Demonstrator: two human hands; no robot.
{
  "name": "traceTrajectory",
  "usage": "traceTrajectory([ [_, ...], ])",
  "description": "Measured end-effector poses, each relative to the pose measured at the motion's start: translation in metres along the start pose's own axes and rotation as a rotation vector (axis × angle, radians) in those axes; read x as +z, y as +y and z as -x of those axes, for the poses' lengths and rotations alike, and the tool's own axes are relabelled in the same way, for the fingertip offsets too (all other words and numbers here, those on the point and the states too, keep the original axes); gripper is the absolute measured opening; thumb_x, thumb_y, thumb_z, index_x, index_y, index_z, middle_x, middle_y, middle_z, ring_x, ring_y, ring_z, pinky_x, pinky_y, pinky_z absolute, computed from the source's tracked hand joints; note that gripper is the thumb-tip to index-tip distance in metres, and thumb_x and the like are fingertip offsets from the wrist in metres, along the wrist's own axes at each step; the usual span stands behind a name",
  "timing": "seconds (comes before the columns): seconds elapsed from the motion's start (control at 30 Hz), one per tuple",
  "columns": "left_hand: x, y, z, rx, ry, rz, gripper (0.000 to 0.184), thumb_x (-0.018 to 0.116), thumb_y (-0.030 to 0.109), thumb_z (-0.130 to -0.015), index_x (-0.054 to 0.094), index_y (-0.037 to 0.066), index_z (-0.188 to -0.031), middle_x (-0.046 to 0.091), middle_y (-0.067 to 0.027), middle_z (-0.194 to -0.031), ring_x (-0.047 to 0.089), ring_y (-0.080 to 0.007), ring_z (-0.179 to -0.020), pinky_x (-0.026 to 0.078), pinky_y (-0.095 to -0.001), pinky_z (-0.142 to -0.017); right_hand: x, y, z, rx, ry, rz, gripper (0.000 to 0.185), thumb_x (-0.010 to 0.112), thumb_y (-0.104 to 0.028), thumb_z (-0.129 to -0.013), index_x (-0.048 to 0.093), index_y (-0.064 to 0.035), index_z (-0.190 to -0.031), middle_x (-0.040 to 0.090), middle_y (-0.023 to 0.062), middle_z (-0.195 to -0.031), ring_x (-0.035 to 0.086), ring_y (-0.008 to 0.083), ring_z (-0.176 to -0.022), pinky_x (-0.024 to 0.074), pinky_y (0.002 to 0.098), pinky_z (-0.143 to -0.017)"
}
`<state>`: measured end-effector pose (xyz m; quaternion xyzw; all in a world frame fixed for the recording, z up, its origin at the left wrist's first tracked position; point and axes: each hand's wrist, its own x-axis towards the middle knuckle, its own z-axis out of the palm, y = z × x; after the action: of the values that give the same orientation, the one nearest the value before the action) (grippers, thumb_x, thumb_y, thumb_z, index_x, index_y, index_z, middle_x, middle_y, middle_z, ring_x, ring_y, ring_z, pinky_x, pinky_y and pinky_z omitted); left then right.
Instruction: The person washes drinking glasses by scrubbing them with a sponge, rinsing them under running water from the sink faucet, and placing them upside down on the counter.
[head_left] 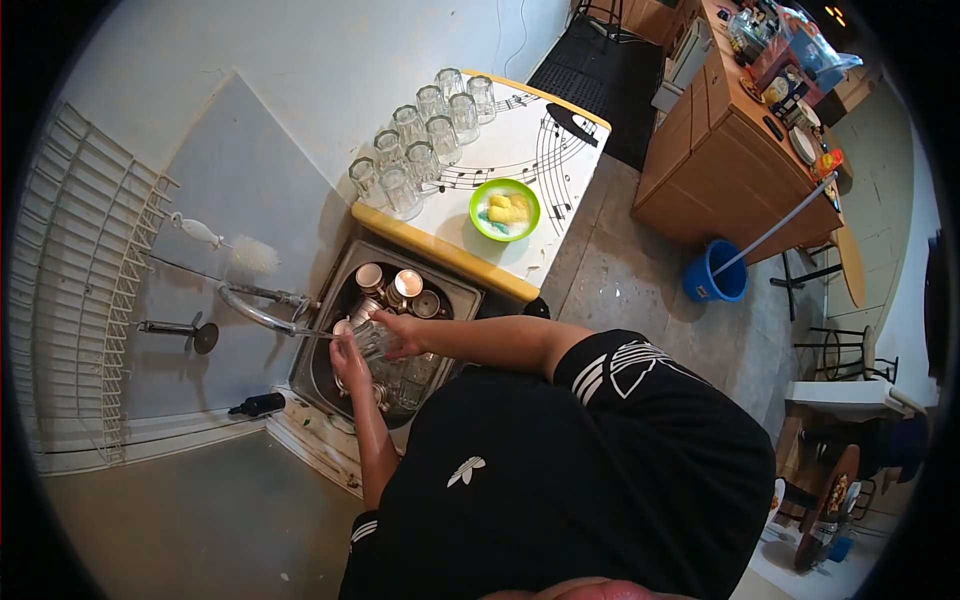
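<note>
A clear drinking glass lies between my two hands, over the metal sink. My left hand grips its near-left side, beside the end of the curved faucet. From the right, my right hand closes around the other end of the glass. A thin stream seems to come from the faucet toward my left hand. Several cups stand in the sink beyond my hands. More glassware sits below them, partly hidden by my arms.
Several upturned glasses stand in rows on the counter, with a green bowl holding yellow sponges. A bottle brush hangs by the wire rack. A blue bucket with a stick stands on the floor.
</note>
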<state>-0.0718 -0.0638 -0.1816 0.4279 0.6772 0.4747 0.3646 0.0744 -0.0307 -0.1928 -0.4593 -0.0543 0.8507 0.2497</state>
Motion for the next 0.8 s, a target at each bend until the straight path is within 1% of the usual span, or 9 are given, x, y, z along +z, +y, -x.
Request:
traceTrajectory([
  [0.03, -0.001, -0.007, -0.002, -0.029, 0.015, 0.000, 0.050, 0.058, 0.045, -0.091, 0.056, -0.002, -0.109, 0.059, -0.0140, -0.107, 0.056, -0.0235, -0.098, 0.043, -0.0350, -0.088, 0.003, -0.001, 0.004, 0.002, 0.001, 0.003, 0.089, 0.065, -0.054, -0.081, 0.023, -0.0134, -0.147, 0.017, 0.0222, -0.152, 0.029, 0.0388, -0.136, 0.0390, 0.0476, -0.103],
  [0.1, -0.005, -0.021, -0.006, -0.062, 0.033, 0.001, 0.049, 0.058, 0.045, -0.091, 0.055, -0.002, -0.107, 0.059, -0.0127, -0.104, 0.055, -0.0224, -0.095, 0.042, -0.0342, -0.086, 0.012, -0.003, 0.016, -0.007, 0.086, 0.048, 0.067, 0.064, -0.051, -0.083, 0.044, -0.0151, -0.135, 0.032, 0.0105, -0.147, 0.040, 0.0303, -0.129, 0.0432, 0.0483, -0.097],
  [0.23, -0.011, -0.028, -0.003, -0.031, 0.013, 0.091, 0.044, 0.059, 0.041, -0.092, 0.056, -0.001, -0.105, 0.057, -0.0089, -0.097, 0.053, -0.0183, -0.088, 0.042, -0.0319, -0.081, 0.009, 0.002, 0.003, -0.015, -0.003, 0.089, 0.068, 0.064, -0.051, -0.083, 0.043, -0.0146, -0.136, 0.030, 0.0103, -0.149, 0.036, 0.0309, -0.132, 0.0410, 0.0483, -0.101],
  [0.3, -0.016, -0.023, 0.001, -0.007, 0.031, 0.085, 0.042, 0.059, 0.040, -0.092, 0.056, 0.000, -0.104, 0.057, -0.0077, -0.094, 0.052, -0.0173, -0.087, 0.042, -0.0312, -0.080, 0.014, 0.004, 0.002, 0.010, 0.094, 0.100, 0.069, 0.065, -0.051, -0.082, 0.042, -0.0152, -0.136, 0.033, 0.0094, -0.147, 0.038, 0.0302, -0.131, 0.0419, 0.0471, -0.100],
  [0.4, -0.019, -0.019, 0.003, -0.231, 0.040, 0.088, 0.038, 0.060, 0.036, -0.092, 0.057, 0.000, -0.102, 0.058, -0.0067, -0.093, 0.053, -0.0171, -0.087, 0.042, -0.0311, -0.081, 0.022, 0.002, 0.016, 0.020, 0.088, 0.094, 0.069, 0.065, -0.050, -0.082, 0.040, -0.0161, -0.137, 0.034, 0.0095, -0.145, 0.040, 0.0302, -0.129, 0.0426, 0.0464, -0.099],
  [0.5, -0.020, -0.033, -0.004, -0.105, 0.070, 0.135, 0.036, 0.061, 0.034, -0.092, 0.058, 0.000, -0.102, 0.060, -0.0077, -0.092, 0.055, -0.0185, -0.086, 0.044, -0.0322, -0.081, 0.016, 0.005, 0.006, 0.003, -0.014, 0.068, 0.081, 0.069, -0.050, -0.079, 0.032, -0.0182, -0.143, 0.024, 0.0151, -0.150, 0.036, 0.0343, -0.131, 0.0417, 0.0458, -0.100],
  [0.6, -0.020, -0.026, -0.005, 0.053, 0.089, 0.047, 0.036, 0.062, 0.035, -0.091, 0.058, 0.001, -0.103, 0.062, -0.0107, -0.096, 0.058, -0.0207, -0.089, 0.045, -0.0335, -0.083, 0.011, 0.003, -0.008, 0.062, -0.004, 0.038, 0.077, 0.067, -0.051, -0.078, 0.036, -0.0185, -0.140, 0.027, 0.0149, -0.150, 0.036, 0.0347, -0.130, 0.0426, 0.0468, -0.098],
  [0.67, -0.018, 0.011, 0.011, 0.166, 0.088, -0.135, 0.037, 0.062, 0.036, -0.090, 0.058, 0.002, -0.105, 0.063, -0.0132, -0.099, 0.059, -0.0228, -0.092, 0.045, -0.0348, -0.085, -0.005, 0.008, -0.041, 0.081, -0.202, 0.054, 0.082, 0.067, -0.052, -0.076, 0.035, -0.0123, -0.139, 0.031, 0.0174, -0.146, 0.038, 0.0351, -0.127, 0.0433, 0.0472, -0.095],
  [0.8, -0.014, 0.034, 0.016, 0.210, 0.132, -0.234, 0.041, 0.063, 0.040, -0.089, 0.057, 0.002, -0.104, 0.064, -0.0157, -0.100, 0.061, -0.0282, -0.093, 0.046, -0.0373, -0.083, 0.011, -0.009, -0.002, 0.094, 0.038, -0.020, 0.085, 0.070, -0.048, -0.072, 0.036, 0.0011, -0.132, 0.042, 0.0184, -0.127, 0.044, 0.0327, -0.114, 0.0443, 0.0509, -0.092],
])
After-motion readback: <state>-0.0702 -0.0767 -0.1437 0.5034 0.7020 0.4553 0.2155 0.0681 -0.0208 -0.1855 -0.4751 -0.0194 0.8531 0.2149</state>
